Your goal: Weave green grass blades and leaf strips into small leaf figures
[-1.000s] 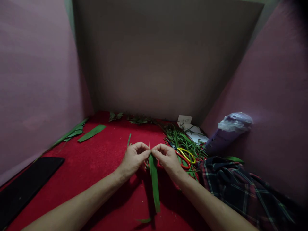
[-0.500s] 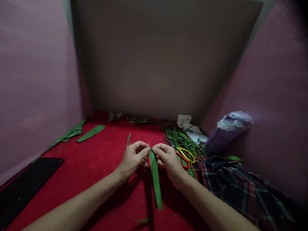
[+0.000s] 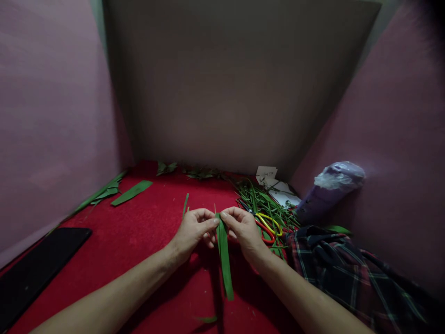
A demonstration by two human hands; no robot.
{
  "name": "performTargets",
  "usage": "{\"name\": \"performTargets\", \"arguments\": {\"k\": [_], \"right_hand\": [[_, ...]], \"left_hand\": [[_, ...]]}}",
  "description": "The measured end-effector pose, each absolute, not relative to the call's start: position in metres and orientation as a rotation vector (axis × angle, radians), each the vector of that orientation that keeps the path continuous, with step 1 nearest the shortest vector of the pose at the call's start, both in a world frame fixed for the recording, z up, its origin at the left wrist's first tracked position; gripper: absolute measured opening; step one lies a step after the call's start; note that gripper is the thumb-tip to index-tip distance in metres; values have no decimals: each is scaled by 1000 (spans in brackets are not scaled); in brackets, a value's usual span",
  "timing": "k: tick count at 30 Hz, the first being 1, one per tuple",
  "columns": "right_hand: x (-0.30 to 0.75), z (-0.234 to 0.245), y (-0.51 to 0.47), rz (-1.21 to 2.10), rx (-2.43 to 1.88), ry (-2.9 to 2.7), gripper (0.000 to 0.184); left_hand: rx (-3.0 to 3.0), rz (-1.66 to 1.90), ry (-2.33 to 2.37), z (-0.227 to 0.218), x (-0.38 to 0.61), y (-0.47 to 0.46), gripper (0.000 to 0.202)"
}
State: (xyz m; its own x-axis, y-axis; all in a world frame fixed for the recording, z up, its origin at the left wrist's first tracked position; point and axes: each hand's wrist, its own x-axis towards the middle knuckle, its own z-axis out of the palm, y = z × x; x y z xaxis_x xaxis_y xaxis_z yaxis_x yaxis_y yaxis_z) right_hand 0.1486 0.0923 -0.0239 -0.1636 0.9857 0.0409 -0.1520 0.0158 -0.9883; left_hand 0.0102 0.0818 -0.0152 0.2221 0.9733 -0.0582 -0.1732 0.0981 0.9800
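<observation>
A long green leaf strip (image 3: 225, 260) hangs down from between my two hands over the red cloth (image 3: 146, 232). My left hand (image 3: 193, 230) pinches its top end from the left with thumb and forefinger. My right hand (image 3: 243, 228) pinches the same end from the right, fingertips almost meeting the left ones. A thin sliver sticks up just above the pinch. Both forearms reach in from the bottom edge.
Yellow-handled scissors (image 3: 269, 222) and red-handled ones lie on a heap of green leaves (image 3: 267, 202) right of my hands. A plaid cloth (image 3: 333, 260), a purple wrapped roll (image 3: 328, 188), white papers (image 3: 274, 183), loose leaf pieces (image 3: 132, 192) and a black flat object (image 3: 38, 266) surround the cloth. Walls close three sides.
My fingers have shifted slightly on the leaf's top end and the hanging strip has swung a little; both hands stay in the same place.
</observation>
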Motion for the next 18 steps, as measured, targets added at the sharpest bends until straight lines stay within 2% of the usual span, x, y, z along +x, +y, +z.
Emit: {"name": "performTargets", "arguments": {"k": [18], "right_hand": [[147,-27,92,1393,-960,-1191,25]], "left_hand": [[1251,1165,977,-16,11,81,20]]}}
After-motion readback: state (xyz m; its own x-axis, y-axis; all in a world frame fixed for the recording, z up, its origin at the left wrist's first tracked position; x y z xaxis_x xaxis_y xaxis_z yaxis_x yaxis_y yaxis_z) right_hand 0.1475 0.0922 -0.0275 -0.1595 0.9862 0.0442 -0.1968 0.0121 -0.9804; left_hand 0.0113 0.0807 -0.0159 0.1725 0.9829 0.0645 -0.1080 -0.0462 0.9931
